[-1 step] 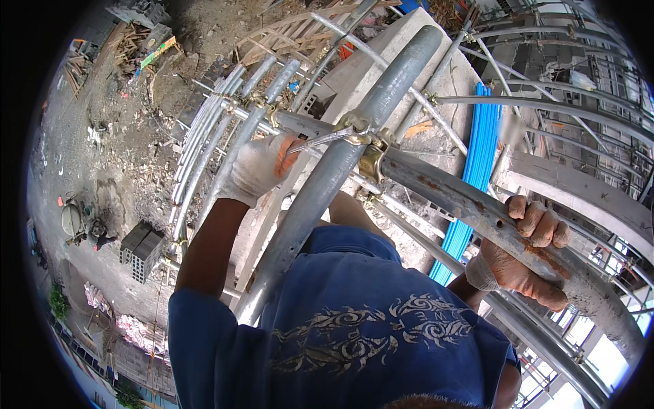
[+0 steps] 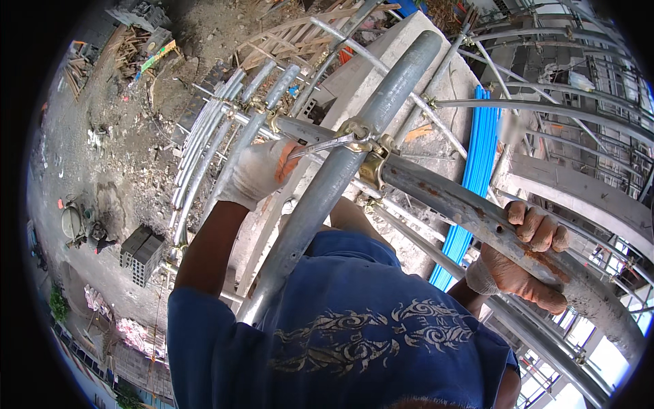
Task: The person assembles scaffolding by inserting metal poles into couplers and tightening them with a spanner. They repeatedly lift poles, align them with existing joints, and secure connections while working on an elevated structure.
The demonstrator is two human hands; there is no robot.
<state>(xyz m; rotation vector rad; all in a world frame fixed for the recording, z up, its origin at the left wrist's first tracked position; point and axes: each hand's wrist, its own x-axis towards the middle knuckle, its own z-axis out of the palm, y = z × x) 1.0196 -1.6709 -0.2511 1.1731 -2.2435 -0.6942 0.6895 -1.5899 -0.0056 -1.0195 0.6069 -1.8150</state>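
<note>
My left hand, in a white work glove with orange on the finger side, is closed around the handle of a metal wrench. The wrench's far end meets a brass-coloured scaffold coupler, at the crossing of two grey steel tubes; its exact fit on the nut is hard to make out. One tube slants up and away past my chest. The other, a rust-spotted tube, runs down to the right. Around its lower part my right hand, in an orange-faced glove, is wrapped.
Several more scaffold tubes stand to the left. Beyond them, far below, lie a stack of grey blocks and timber. A bundle of blue tubes lies right of the concrete beam. More scaffolding fills the right.
The coupler, tubes and wrench sit slightly lower in the picture, as the view has shifted a little. Both hands keep their holds.
</note>
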